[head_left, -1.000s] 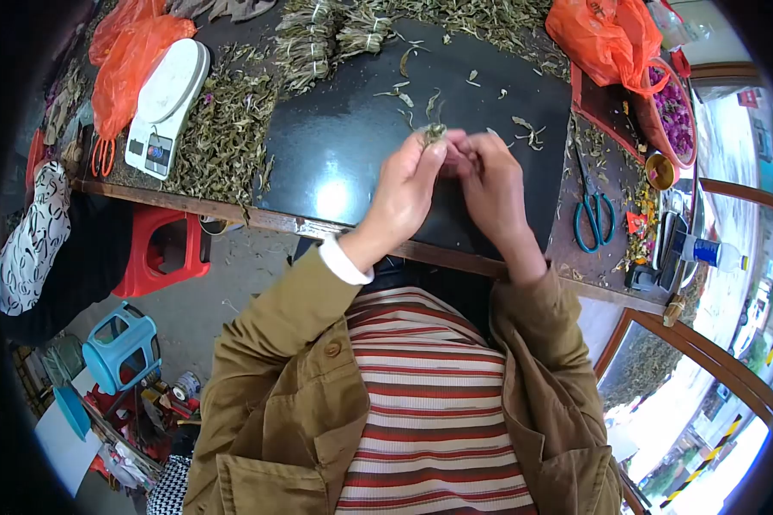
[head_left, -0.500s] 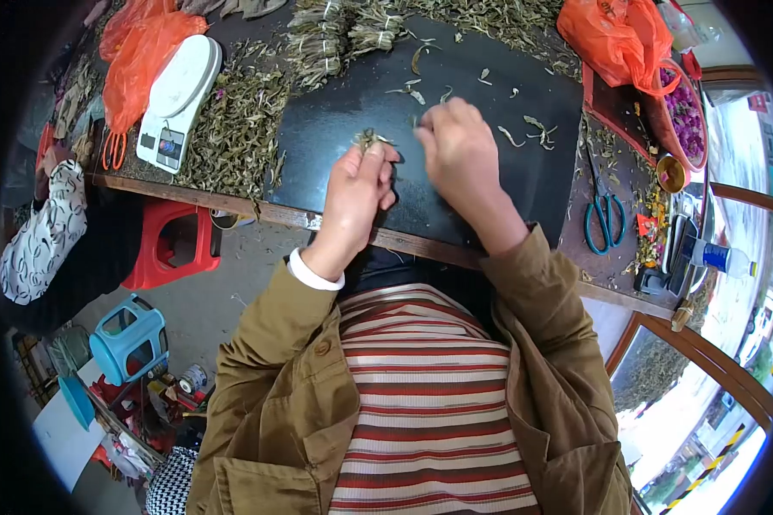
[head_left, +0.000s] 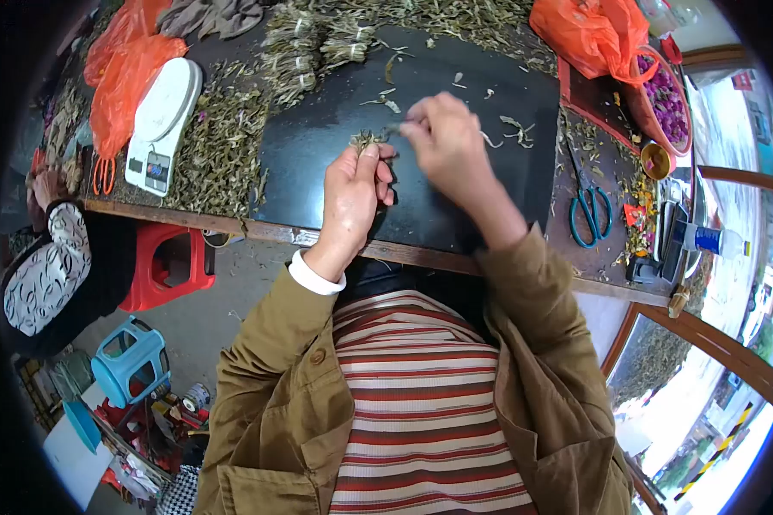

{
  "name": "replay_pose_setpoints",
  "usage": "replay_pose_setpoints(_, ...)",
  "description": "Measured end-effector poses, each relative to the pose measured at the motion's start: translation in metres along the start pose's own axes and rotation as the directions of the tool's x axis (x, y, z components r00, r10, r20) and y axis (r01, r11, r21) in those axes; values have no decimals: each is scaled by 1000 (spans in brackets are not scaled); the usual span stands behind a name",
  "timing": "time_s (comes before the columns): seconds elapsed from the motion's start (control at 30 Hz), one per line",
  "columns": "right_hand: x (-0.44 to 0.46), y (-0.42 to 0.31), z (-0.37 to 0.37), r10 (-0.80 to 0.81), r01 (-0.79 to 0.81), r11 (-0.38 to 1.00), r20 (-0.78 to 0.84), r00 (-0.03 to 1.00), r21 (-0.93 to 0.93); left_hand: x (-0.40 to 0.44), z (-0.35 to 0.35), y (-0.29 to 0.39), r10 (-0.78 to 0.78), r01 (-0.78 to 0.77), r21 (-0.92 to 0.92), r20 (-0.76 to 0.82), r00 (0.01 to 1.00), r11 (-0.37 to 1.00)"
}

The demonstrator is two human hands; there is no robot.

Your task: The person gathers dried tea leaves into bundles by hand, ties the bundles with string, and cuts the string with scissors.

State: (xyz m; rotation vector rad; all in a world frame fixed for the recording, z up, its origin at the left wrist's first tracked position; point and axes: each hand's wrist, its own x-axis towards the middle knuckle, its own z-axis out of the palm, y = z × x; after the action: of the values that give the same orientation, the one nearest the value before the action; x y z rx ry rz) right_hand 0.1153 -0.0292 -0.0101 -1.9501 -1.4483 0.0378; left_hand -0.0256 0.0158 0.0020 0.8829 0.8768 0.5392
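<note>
My left hand [head_left: 352, 196] is closed around a small bunch of dried leaves [head_left: 366, 140], whose tips stick out above the thumb. To its right, over the dark board [head_left: 301, 137], my right hand [head_left: 445, 142] is pinched, with a small dried leaf [head_left: 393, 129] between thumb and fingers. The two hands are apart. Loose leaf pieces [head_left: 517, 130] lie on the board. Tied bundles of dried leaves [head_left: 292, 56] rest at its back left corner, and a heap of loose dried leaves [head_left: 223, 146] spreads along its left side.
Left stand a white scale [head_left: 165, 107] and an orange bag [head_left: 133, 94]; right are teal-handled scissors [head_left: 590, 215], a basket of purple flowers [head_left: 668, 107], a brass cup [head_left: 656, 160] and another orange bag [head_left: 588, 39]. A co-worker's hand [head_left: 49, 184] is at far left. A red stool [head_left: 146, 266] stands below.
My hands have parted. The left moved left and down with the bunch; the right came away from it and now holds a small leaf. The co-worker's hand has come into view.
</note>
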Motion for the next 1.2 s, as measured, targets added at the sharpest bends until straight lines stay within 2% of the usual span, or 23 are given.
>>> replay_pose_setpoints(0.03,-12,-13,-3,120,-119,964,10,993,239,0,4,-3,15,-15,25,-5,1000,1000)
replay_pose_setpoints(0.1,-35,-28,-11,311,-339,818,139,940,465,-5,12,-11,-13,11,67,41,999,998)
replay_pose_setpoints(0.13,-38,-24,-20,324,-348,816,133,937,461,-6,15,-12,-21,12,115,77,997,993)
replay_pose_setpoints(0.2,-46,-5,-49,373,-380,866,89,924,326,-7,20,-13,-31,0,207,147,989,978)
replay_pose_setpoints(0.27,-44,30,-53,218,-249,962,-241,946,-110,-5,26,-14,-47,15,212,144,988,977)
replay_pose_setpoints(0.3,-44,36,-50,217,-251,961,-250,944,-114,-3,30,-14,-58,27,219,136,989,975)
replay_pose_setpoints(0.37,-43,41,-39,121,-150,964,-142,982,-219,0,36,-13,-78,50,233,114,990,971)
replay_pose_setpoints(0.43,-45,17,-28,291,-289,957,-108,951,34,-1,38,-18,-59,30,199,141,988,980)
replay_pose_setpoints(0.47,-48,8,-26,291,-289,957,-114,950,38,1,39,-22,-32,6,153,166,986,988)
replay_pose_setpoints(0.5,-53,0,-24,370,-346,893,-32,928,287,1,39,-26,-10,-10,107,186,982,994)
replay_pose_setpoints(0.53,-58,-5,-24,425,-398,761,69,902,513,-1,38,-29,10,-23,61,205,979,998)
replay_pose_setpoints(0.6,-56,0,-53,302,-317,847,106,948,426,-1,41,-25,-12,-7,94,192,981,996)
replay_pose_setpoints(0.63,-56,19,-62,303,-319,845,107,947,429,-2,43,-21,-32,11,118,177,984,993)
replay_pose_setpoints(0.67,-51,48,-69,154,-141,974,-66,986,176,-4,45,-18,-50,27,139,162,986,990)
replay_pose_setpoints(0.7,-44,72,-76,-47,24,992,-192,980,-120,-3,48,-17,-61,37,157,150,987,987)
replay_pose_setpoints(0.77,-34,85,-89,124,-135,976,-74,990,-168,-3,52,-18,-66,40,172,150,986,984)
replay_pose_setpoints(0.87,-42,73,-64,73,-88,983,-94,993,-163,1,56,-21,-89,61,216,119,989,974)
replay_pose_setpoints(0.93,-49,33,-51,375,-359,902,-22,927,239,5,61,-25,-10,-9,145,126,992,989)
replay_pose_setpoints(0.97,-48,17,-43,360,-348,904,-3,933,247,5,63,-28,55,-66,81,132,990,995)
replay_pose_setpoints(1.03,-47,-14,-34,395,-366,810,34,918,458,3,54,-34,175,-173,-26,137,975,985)
replay_pose_setpoints(1.1,-38,-26,-46,250,-323,701,206,946,636,7,30,-30,139,-129,-117,82,987,985)
replay_pose_setpoints(1.13,-37,-17,-47,235,-316,703,212,949,636,6,19,-22,149,-139,-123,70,986,983)
replay_pose_setpoints(1.2,-31,11,-46,171,-211,946,174,970,248,2,3,-5,108,-101,96,-72,992,990)
